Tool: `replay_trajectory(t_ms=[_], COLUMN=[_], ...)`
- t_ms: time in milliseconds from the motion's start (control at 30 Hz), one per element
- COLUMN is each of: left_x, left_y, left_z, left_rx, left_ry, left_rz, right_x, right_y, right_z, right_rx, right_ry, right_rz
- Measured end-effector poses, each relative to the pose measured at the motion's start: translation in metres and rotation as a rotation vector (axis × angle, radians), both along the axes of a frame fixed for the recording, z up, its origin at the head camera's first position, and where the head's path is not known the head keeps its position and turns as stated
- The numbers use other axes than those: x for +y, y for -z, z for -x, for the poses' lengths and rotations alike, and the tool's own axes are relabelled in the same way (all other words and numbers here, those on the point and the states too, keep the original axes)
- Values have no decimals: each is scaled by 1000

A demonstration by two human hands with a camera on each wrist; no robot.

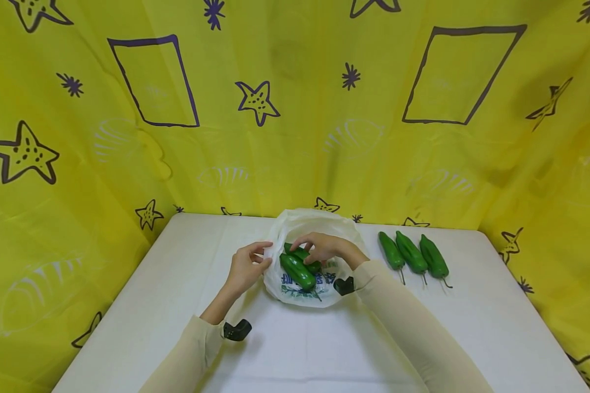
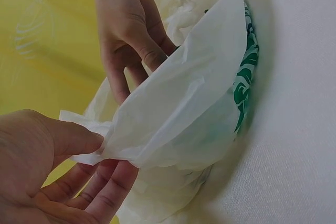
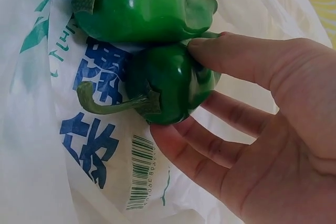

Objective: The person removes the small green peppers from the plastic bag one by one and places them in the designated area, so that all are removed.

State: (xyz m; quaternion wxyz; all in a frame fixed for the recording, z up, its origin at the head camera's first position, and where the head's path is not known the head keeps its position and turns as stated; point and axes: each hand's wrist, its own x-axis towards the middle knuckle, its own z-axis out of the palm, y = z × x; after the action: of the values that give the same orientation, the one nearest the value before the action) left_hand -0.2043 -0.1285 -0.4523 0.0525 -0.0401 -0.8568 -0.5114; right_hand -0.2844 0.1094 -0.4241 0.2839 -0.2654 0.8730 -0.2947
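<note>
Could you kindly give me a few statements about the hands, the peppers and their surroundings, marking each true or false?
1. The right hand grips a green pepper inside the plastic bag. True.
2. The left hand lies flat on the table. False: it pinches the bag's edge.
3. Every pepper is in the bag. False: three green peppers lie on the table, to the bag's right.
4. A barcode is printed on the bag. True.
5. The curtain is plain blue. False: it is yellow with starfish drawings.
</note>
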Motion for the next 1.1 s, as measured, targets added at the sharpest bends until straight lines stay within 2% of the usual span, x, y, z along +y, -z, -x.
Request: replay_trajectory(t_ms=[333,667,1100], left_x=[0,1,1], left_y=[1,1,0], left_z=[0,0,1], left_rx=[34,21,2], left_ry=[18,20,15], left_rz=[-15,-17,-9], right_x=[1,2,9], right_y=[-1,0,-10], right_z=[-1,0,1], right_rx=[8,28,64], right_ry=[-8,16,32], right_rz=[-12,8,30])
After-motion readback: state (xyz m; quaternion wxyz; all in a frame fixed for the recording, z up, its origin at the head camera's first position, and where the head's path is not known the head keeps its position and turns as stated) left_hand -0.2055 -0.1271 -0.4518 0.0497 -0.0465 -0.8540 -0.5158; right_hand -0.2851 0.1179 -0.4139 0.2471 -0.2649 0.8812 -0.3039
